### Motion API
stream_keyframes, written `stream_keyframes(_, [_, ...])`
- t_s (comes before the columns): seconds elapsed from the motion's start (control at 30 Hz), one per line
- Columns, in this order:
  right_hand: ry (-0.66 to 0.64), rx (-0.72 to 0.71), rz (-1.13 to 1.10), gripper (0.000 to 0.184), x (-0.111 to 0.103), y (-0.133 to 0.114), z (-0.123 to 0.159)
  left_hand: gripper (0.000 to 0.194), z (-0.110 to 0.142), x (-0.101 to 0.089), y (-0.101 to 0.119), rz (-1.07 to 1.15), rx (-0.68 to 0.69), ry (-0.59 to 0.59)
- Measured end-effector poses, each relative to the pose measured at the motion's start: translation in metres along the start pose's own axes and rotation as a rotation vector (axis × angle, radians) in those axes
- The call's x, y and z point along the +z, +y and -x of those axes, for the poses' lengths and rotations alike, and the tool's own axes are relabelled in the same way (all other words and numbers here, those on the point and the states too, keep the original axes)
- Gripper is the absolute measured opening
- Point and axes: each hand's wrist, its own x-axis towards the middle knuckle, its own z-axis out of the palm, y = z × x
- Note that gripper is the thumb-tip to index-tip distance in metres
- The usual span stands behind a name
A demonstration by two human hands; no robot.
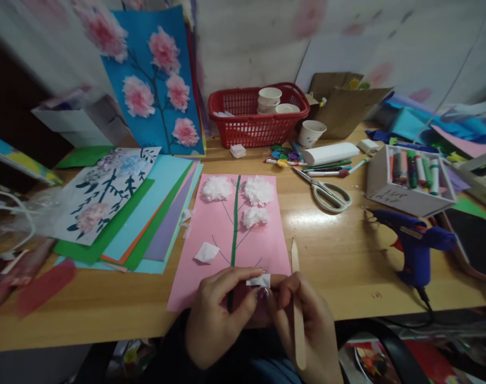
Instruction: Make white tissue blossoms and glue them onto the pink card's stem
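Both my hands meet at the near edge of a pink paper sheet (226, 234) that bears a green stem and three white tissue flowers (257, 191). My left hand (214, 320) and my right hand (307, 325) pinch a small white tissue piece (259, 280) between their fingertips. My right hand also grips a wooden stick (297, 309), its point aimed away from me. A loose white tissue square (206, 252) lies on the pink sheet left of the stem.
Stacked coloured papers (158, 213) lie to the left. Scissors (326, 193), a blue glue gun (414, 240), a box of markers (411, 178), a red basket with cups (256, 114) and a blue flower picture (157, 80) stand around the wooden table (339, 266).
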Motion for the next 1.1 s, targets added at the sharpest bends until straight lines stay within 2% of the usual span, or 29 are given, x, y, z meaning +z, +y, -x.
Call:
stream_keyframes(0.13, [-0.032, -0.092, 0.069, 0.022, -0.003, 0.006, -0.006, 0.020, -0.003, 0.002, -0.001, -0.027, 0.008, 0.047])
stream_keyframes(0.27, [-0.049, -0.122, 0.097, 0.019, -0.003, 0.009, -0.008, 0.019, -0.004, 0.003, 0.000, -0.014, -0.071, 0.063])
stream_keyframes(0.5, [-0.061, -0.113, 0.098, 0.019, -0.002, 0.010, -0.008, 0.019, -0.004, 0.002, -0.001, 0.117, -0.213, 0.110])
stream_keyframes(0.67, [-0.085, -0.051, 0.040, 0.020, -0.005, 0.007, -0.007, 0.021, -0.002, 0.004, -0.004, 0.220, -0.289, 0.159])
stream_keyframes(0.8, [-0.055, -0.052, 0.041, 0.021, -0.005, 0.007, -0.006, 0.024, -0.001, 0.004, -0.005, 0.307, -0.348, 0.189])
stream_keyframes(0.93, [-0.013, -0.083, 0.089, 0.020, -0.005, 0.008, -0.006, 0.024, -0.003, 0.004, -0.005, 0.343, -0.351, 0.225])
stream_keyframes(1.1, [0.039, -0.143, 0.192, 0.018, -0.012, 0.010, -0.007, 0.023, -0.003, 0.004, -0.004, 0.378, -0.356, 0.210])
